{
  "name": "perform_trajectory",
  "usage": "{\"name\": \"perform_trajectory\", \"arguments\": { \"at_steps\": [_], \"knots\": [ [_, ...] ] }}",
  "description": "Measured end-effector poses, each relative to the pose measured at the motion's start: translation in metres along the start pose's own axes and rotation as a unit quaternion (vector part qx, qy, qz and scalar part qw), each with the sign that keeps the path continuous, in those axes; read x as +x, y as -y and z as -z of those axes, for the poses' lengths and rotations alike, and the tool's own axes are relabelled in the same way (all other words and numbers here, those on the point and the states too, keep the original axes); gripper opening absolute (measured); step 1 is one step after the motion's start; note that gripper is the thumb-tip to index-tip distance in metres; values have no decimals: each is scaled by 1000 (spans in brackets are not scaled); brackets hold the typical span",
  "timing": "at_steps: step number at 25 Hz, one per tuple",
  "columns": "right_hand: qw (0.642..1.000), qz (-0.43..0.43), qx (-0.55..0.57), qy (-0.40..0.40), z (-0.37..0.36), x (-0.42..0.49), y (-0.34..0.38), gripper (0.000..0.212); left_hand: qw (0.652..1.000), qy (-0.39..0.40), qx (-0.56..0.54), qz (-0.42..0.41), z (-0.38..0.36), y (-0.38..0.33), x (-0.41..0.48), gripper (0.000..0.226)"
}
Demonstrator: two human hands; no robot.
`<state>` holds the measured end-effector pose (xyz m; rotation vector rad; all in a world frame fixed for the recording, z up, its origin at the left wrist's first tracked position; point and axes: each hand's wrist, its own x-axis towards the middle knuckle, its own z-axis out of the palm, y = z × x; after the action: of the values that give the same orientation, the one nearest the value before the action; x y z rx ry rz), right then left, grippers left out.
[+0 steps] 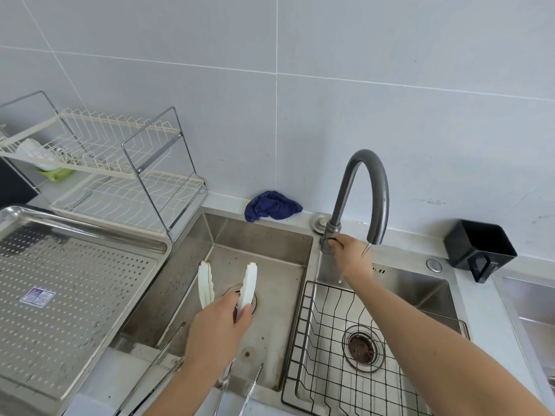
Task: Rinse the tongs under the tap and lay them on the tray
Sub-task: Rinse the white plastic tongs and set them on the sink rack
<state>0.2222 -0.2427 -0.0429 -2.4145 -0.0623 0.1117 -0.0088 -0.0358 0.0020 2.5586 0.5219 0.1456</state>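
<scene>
Head view: tongs [250, 282] held over the sink [258, 232], other hand at the tap [371, 175].
The left hand [216, 328] gripped the tongs at their middle, fingers [244, 313] curled round the arms, white tips spread apart and pointing to 12 o'clock above the left basin's drain. At 2 o'clock from the tongs, the right hand [350, 256] reached to the tap's base, fingers [334, 242] closed on the handle there, under the curved spout. The perforated tray [90, 265] lay on the counter [477, 298] at 9 o'clock from the tongs, well apart from them. A wire basket [315, 340] sat in the right basin at 4 o'clock; a blue cloth [271, 205] lay at 12 o'clock behind the sink.
</scene>
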Motion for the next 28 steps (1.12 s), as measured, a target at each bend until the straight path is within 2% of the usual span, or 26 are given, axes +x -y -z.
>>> {"name": "perform_trajectory", "arguments": {
  "at_steps": [9, 11, 14, 17, 20, 22, 25, 27, 28],
  "knots": [
    [999, 5, 42, 11, -2, -7, -5, 17, 1000, -13, -6, -11, -2, -5, -1, 47],
    [998, 7, 59, 29, 0, -15, -6, 24, 999, -28, -26, -9, -4, -9, 0, 47],
    [997, -22, 43, 65, 5, -26, -3, 44, 991, -13, -135, 12, -10, -14, 0, 31],
    [989, -63, 121, 59, 10, -36, -4, 38, 941, 17, -326, 88, -14, -22, 4, 21],
    [955, -135, 259, 48, 4, -60, -12, 26, 869, 20, -462, 178, -22, -37, 7, 24],
    [918, -172, 336, 123, -8, -86, -12, 27, 838, 44, -501, 209, -28, -47, 6, 25],
    [857, -186, 415, 242, -24, -117, -6, 35, 826, 74, -516, 215, -38, -63, -1, 27],
    [813, -179, 489, 260, -26, -125, -3, 38, 825, 81, -517, 211, -46, -69, -6, 32],
    [809, -161, 505, 256, -24, -127, -4, 35, 830, 83, -514, 198, -51, -71, -7, 33]
  ]
}}
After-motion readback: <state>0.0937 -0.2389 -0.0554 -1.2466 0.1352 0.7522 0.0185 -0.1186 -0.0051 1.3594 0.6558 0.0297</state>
